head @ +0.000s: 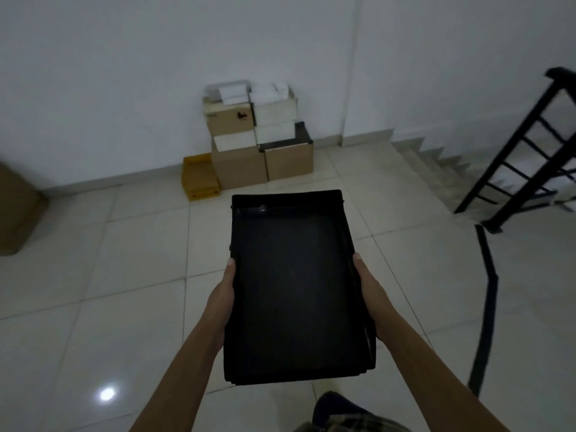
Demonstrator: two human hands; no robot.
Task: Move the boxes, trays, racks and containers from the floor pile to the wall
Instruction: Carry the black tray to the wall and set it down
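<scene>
I hold a black tray [293,285], or a small stack of them, flat in front of me above the tiled floor. My left hand [222,294] grips its left long edge and my right hand [371,294] grips its right long edge. Ahead, against the white wall, stands a stack of brown cardboard boxes [240,165] with white boxes [274,110] on top and a black tray [300,137] resting on the right one. A yellow tray stack [201,177] lies on the floor to the left of the boxes.
A black stair railing [523,151] and descending steps [436,163] are at the right. A brown cardboard box [17,210] stands at the left edge. A black strip [486,304] runs along the floor on the right. Open tiles lie between me and the wall.
</scene>
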